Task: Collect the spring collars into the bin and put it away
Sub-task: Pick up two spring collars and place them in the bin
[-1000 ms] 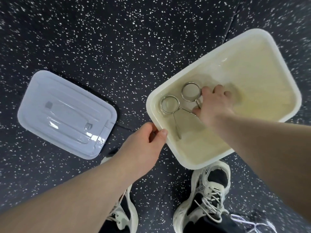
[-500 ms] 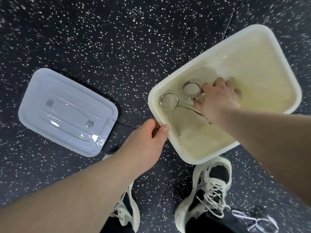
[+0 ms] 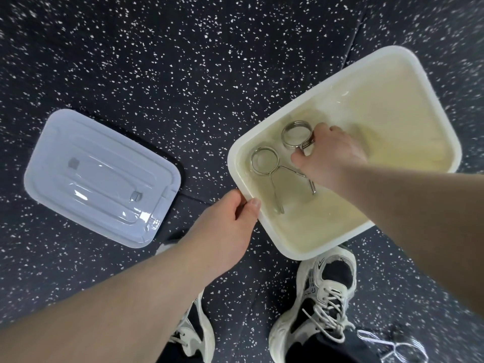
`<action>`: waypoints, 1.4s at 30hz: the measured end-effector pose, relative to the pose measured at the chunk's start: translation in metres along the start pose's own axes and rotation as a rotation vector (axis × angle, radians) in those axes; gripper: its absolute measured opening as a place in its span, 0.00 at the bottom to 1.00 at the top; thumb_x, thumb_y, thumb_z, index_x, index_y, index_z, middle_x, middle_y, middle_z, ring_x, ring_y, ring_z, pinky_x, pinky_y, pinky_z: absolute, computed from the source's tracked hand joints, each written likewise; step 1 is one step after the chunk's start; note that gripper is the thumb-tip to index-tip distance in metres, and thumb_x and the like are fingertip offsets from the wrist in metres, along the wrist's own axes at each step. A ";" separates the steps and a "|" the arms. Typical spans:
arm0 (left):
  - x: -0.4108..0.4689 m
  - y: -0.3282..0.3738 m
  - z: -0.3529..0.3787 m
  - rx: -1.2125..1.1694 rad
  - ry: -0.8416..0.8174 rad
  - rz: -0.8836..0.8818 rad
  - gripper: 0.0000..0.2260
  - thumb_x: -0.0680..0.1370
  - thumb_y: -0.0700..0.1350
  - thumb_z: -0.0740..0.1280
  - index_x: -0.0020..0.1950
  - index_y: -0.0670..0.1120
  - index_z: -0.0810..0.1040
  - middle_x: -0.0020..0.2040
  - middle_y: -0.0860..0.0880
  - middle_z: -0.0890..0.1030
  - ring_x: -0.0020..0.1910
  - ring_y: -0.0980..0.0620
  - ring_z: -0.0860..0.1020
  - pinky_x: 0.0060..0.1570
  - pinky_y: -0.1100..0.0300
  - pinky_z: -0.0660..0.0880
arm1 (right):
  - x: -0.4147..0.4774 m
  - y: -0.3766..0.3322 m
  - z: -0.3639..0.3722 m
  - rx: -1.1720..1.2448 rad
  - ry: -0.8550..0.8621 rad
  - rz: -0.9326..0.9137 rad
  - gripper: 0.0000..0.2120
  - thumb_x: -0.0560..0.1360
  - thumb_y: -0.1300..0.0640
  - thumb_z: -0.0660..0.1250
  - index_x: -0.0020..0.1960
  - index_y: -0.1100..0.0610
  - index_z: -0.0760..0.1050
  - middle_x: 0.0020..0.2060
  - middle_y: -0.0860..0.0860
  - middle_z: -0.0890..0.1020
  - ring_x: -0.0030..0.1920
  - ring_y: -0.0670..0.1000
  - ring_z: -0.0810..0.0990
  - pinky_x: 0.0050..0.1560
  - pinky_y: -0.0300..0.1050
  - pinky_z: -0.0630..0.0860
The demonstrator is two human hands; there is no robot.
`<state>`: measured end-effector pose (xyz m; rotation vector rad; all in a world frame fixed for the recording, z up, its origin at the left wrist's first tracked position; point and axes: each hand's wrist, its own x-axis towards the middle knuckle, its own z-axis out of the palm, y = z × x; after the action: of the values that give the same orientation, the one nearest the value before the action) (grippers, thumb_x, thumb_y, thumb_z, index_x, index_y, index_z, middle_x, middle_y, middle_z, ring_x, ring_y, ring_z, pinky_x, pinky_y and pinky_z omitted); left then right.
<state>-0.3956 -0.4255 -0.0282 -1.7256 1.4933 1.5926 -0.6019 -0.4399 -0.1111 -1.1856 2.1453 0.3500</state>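
A cream plastic bin (image 3: 366, 64) sits on the speckled black floor at the right. Two metal spring collars are inside it: one (image 3: 265, 161) lies flat near the bin's left wall with its handles pointing toward me, the other (image 3: 296, 134) is farther in. My right hand (image 3: 330, 155) reaches into the bin with its fingers closed on the handles of the farther collar. My left hand (image 3: 225, 224) pinches the bin's near left rim.
The bin's translucent white lid (image 3: 102, 176) lies upside down on the floor to the left. Two white and black sneakers (image 3: 323, 294) stand just below the bin. Another spring collar (image 3: 392, 347) lies on the floor at the bottom right.
My right hand stays on the farther collar inside the bin and shifts slightly. The bin and left hand hold their places; the view drifted a little.
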 end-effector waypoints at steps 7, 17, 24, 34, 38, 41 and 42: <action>0.002 -0.001 -0.002 0.007 -0.011 0.003 0.16 0.81 0.62 0.54 0.44 0.53 0.71 0.33 0.54 0.72 0.32 0.54 0.71 0.33 0.57 0.67 | -0.008 -0.003 0.028 0.018 -0.072 0.012 0.26 0.76 0.41 0.64 0.64 0.59 0.68 0.61 0.57 0.72 0.64 0.61 0.69 0.61 0.59 0.71; 0.001 -0.001 -0.004 0.023 -0.009 0.008 0.15 0.81 0.61 0.55 0.44 0.54 0.71 0.32 0.55 0.72 0.30 0.56 0.70 0.31 0.58 0.65 | -0.014 -0.002 0.032 0.001 -0.028 -0.005 0.31 0.74 0.41 0.68 0.67 0.60 0.66 0.64 0.58 0.69 0.65 0.61 0.68 0.63 0.58 0.70; -0.016 0.011 -0.008 0.160 -0.113 -0.028 0.14 0.82 0.59 0.54 0.44 0.53 0.72 0.33 0.54 0.74 0.32 0.54 0.72 0.33 0.56 0.66 | -0.039 0.001 0.004 0.016 0.026 0.008 0.23 0.77 0.49 0.64 0.66 0.62 0.66 0.63 0.60 0.70 0.63 0.62 0.68 0.59 0.53 0.69; -0.045 0.057 -0.020 0.370 -0.173 0.135 0.10 0.80 0.52 0.58 0.45 0.54 0.77 0.35 0.52 0.79 0.32 0.52 0.73 0.35 0.57 0.70 | -0.099 0.035 -0.051 0.296 0.140 0.096 0.10 0.79 0.63 0.56 0.58 0.58 0.71 0.51 0.54 0.75 0.48 0.55 0.73 0.41 0.46 0.68; -0.063 0.065 -0.010 0.451 -0.207 0.188 0.09 0.80 0.52 0.58 0.46 0.54 0.77 0.40 0.51 0.81 0.35 0.52 0.75 0.34 0.57 0.70 | -0.136 0.069 -0.060 0.274 0.226 0.214 0.09 0.79 0.63 0.55 0.55 0.59 0.71 0.46 0.54 0.75 0.44 0.55 0.71 0.38 0.45 0.65; -0.074 0.060 0.005 0.512 -0.250 0.196 0.09 0.80 0.51 0.58 0.47 0.53 0.76 0.36 0.51 0.78 0.32 0.52 0.73 0.32 0.58 0.68 | -0.163 0.102 -0.042 0.289 0.228 0.354 0.09 0.79 0.61 0.56 0.57 0.60 0.71 0.48 0.57 0.76 0.47 0.59 0.73 0.42 0.48 0.69; -0.076 0.058 0.010 0.532 -0.258 0.196 0.08 0.81 0.52 0.57 0.46 0.54 0.75 0.35 0.52 0.77 0.32 0.52 0.73 0.32 0.58 0.68 | -0.170 0.113 -0.032 0.299 0.220 0.387 0.09 0.79 0.60 0.57 0.56 0.60 0.72 0.49 0.58 0.78 0.46 0.60 0.74 0.43 0.49 0.71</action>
<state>-0.4352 -0.4055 0.0569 -1.0709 1.7845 1.2807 -0.6447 -0.2823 0.0157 -0.6640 2.5137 0.0562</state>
